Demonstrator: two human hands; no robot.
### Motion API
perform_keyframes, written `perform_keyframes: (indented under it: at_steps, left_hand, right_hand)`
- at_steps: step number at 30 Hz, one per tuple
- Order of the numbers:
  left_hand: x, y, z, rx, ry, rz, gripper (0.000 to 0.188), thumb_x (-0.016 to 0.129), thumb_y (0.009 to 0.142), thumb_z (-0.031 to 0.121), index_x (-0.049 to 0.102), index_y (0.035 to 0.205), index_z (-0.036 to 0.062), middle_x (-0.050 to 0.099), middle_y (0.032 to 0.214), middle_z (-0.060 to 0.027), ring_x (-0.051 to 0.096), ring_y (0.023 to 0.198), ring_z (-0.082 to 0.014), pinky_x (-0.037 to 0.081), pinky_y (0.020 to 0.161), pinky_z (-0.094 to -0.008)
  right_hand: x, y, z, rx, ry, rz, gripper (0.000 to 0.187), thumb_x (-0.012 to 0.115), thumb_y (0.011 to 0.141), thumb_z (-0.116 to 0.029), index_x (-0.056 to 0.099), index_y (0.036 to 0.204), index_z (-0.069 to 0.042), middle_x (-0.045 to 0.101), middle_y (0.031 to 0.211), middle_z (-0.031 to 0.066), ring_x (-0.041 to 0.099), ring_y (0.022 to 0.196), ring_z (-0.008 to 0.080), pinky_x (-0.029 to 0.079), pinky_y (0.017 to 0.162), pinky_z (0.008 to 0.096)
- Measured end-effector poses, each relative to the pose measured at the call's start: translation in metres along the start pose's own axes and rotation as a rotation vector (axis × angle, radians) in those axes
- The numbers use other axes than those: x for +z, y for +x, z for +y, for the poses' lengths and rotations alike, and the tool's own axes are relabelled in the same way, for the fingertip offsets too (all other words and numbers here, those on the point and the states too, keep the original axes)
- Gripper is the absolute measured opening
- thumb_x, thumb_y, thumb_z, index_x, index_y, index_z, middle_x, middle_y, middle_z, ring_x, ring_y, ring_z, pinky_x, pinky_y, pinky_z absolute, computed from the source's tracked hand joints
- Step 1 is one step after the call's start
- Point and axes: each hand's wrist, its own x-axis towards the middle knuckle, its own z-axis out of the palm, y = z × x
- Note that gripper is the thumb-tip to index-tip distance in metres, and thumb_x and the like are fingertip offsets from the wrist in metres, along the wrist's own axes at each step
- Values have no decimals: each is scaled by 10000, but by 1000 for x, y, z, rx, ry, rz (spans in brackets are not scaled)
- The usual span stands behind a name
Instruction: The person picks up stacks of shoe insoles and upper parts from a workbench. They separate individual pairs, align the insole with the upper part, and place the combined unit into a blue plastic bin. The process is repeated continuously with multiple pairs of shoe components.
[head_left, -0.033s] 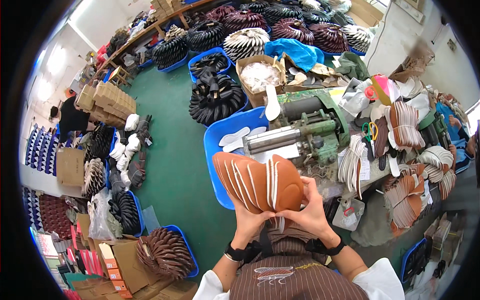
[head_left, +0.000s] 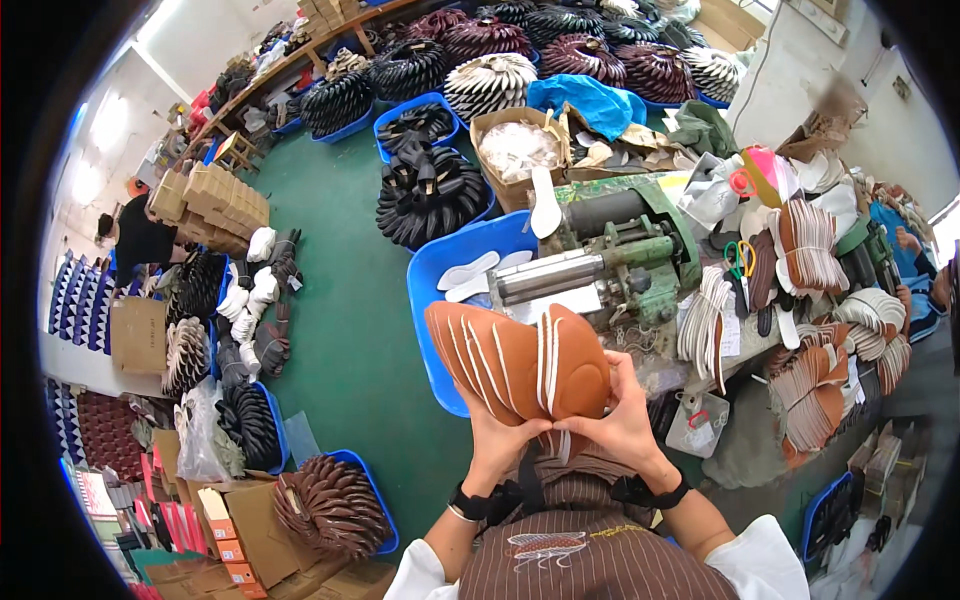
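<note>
Between my two hands is a fanned stack of brown shoe insoles [head_left: 515,365] with white edges, held out in front of my striped apron [head_left: 590,560]. My left hand [head_left: 497,442] grips the stack's lower left side, its fingers mostly hidden behind. At the lower right, my right hand [head_left: 625,425] is closed round the edge with its fingers curling over the side. Both thumbs press close together at the bottom of the stack. Just beyond the insoles stands a green roller machine [head_left: 640,260], with a pale insole [head_left: 545,205] upright at its left end.
A blue tub [head_left: 430,345] with white insoles sits left of the machine. Scissors [head_left: 740,262] and bundled insoles [head_left: 800,250] lie on the bench to the right. Blue baskets of black shoe parts [head_left: 430,200] stand on the green floor [head_left: 340,330]. Another person [head_left: 140,240] is far left.
</note>
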Motion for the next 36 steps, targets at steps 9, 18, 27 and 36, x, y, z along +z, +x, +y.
perform_keyframes:
  at_steps: [9,18,27,36]
  left_hand:
    - [-22,-6,-10,4,15,153,1172,794,682,38,-124,1410,63,298,1347,-178,437,1195,-261,434,967,-371]
    - [-26,-9,-12,11,-15,218,1134,787,693,27,-97,1403,54,299,1332,-184,442,1181,-253,443,952,-357]
    - [-57,-6,-20,29,94,408,931,732,761,105,87,1422,-11,262,1394,-190,333,1260,-270,263,1076,-391]
    - [-110,-10,-20,6,-28,489,631,606,861,274,280,1370,94,414,1283,-87,440,1157,-221,364,978,-396]
  right_hand:
    - [50,-4,15,-148,-290,278,887,833,599,-98,397,1371,-63,537,1125,115,545,1025,235,487,820,324]
    - [54,-12,33,-73,217,215,556,702,724,88,474,1225,11,597,1082,75,581,997,151,480,883,295]
    - [-3,-13,60,207,431,184,388,673,730,99,600,1102,17,645,1072,90,605,968,153,475,877,305]
    - [8,69,124,206,378,253,335,671,761,55,590,1085,21,647,1026,69,596,923,122,459,827,250]
